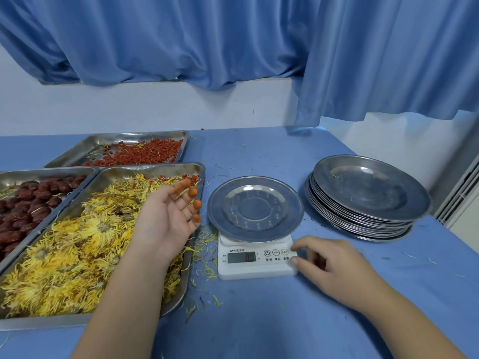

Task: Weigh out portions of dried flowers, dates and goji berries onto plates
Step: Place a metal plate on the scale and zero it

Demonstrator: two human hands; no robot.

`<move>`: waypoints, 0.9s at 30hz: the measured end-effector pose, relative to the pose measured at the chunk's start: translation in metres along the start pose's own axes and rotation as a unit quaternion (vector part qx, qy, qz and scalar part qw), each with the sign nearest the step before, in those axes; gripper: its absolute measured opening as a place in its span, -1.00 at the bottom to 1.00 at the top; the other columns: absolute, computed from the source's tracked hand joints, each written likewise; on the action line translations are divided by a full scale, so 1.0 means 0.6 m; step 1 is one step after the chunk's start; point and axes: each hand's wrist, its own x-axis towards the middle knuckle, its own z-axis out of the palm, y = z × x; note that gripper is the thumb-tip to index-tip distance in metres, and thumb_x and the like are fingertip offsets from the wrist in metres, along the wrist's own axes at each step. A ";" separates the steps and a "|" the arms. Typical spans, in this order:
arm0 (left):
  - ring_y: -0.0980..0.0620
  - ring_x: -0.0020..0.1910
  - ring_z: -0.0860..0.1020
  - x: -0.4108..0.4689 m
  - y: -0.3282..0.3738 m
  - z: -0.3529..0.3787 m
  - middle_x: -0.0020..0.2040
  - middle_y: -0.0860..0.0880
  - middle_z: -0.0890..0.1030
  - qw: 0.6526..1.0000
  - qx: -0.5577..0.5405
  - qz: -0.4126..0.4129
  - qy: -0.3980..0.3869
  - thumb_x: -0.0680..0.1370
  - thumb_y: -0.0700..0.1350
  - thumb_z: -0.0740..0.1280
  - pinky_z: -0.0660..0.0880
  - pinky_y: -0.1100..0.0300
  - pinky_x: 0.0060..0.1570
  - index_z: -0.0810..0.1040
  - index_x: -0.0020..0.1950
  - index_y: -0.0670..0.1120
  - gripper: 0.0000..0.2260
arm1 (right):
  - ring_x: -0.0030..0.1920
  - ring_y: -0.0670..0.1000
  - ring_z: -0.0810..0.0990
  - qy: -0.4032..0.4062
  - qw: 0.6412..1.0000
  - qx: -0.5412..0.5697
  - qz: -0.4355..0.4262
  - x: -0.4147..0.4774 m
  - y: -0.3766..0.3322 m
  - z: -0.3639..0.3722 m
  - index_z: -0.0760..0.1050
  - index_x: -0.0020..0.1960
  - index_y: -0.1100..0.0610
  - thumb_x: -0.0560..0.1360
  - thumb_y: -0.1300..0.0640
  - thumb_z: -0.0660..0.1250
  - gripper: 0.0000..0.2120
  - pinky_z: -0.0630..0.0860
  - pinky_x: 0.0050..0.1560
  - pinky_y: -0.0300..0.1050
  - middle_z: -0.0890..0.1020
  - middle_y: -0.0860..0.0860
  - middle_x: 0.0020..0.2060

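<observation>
- The left hand (169, 216) hovers palm-up over the right edge of the tray (145, 169) of dried flowers (77, 250). Its fingers are spread and relaxed, it holds nothing, and its fingertips (193, 192) are orange.
- The right hand (330, 265) rests on the table (259, 322) with its fingers loosely bent. The thumb and forefinger touch the right end of the scale (256, 268), beside its buttons.
- A steel plate (255, 208) sits on the scale, and a stack of plates (368, 200) stands to its right.
- The dates (31, 203) and goji berries (147, 151) lie in their own steel trays, left of and behind the flowers.
- Loose petals (207, 242) are scattered on the blue table; behind it are a white wall (129, 107) and a blue curtain (181, 35).
</observation>
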 end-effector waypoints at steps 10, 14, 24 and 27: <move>0.07 -0.36 0.54 -0.003 0.001 0.001 -0.30 0.02 0.59 1.000 0.001 0.004 -0.002 0.56 -0.08 0.20 0.36 0.19 -0.26 0.57 -0.07 -0.04 -0.84 | -0.30 -0.19 0.47 -0.015 0.997 -0.069 -0.014 -0.003 -0.005 0.018 0.46 0.06 -0.17 0.40 -0.32 0.12 -0.64 0.26 -0.36 -0.33 0.46 -0.19 -0.43; 0.07 -0.37 0.55 -0.002 -0.001 0.003 -0.27 0.03 0.59 1.000 0.007 0.006 -0.007 0.55 -0.07 0.21 0.37 0.19 -0.27 0.57 -0.10 -0.03 -0.85 | -0.35 -0.18 0.45 0.008 0.998 -0.067 -0.010 0.000 -0.008 0.024 0.49 -0.01 -0.12 0.41 -0.30 0.12 -0.66 0.27 -0.37 -0.27 0.44 -0.16 -0.48; 0.06 -0.35 0.52 -0.003 -0.001 0.003 -0.27 0.03 0.58 1.000 0.007 0.016 -0.008 0.54 -0.08 0.21 0.36 0.20 -0.29 0.56 -0.08 -0.03 -0.86 | -0.36 -0.17 0.44 0.014 0.995 -0.096 0.002 -0.002 -0.020 0.036 0.43 -0.09 -0.08 0.42 -0.29 0.17 -0.69 0.27 -0.38 -0.25 0.47 -0.15 -0.45; 0.06 -0.34 0.52 -0.003 0.000 0.003 -0.26 0.02 0.58 1.000 0.010 0.019 -0.005 0.55 -0.07 0.21 0.36 0.20 -0.30 0.55 -0.07 -0.04 -0.86 | -0.36 -0.13 0.46 0.075 0.995 -0.041 0.051 0.002 -0.020 0.032 0.47 -0.19 -0.05 0.41 -0.33 0.15 -0.63 0.36 -0.36 -0.15 0.49 -0.09 -0.46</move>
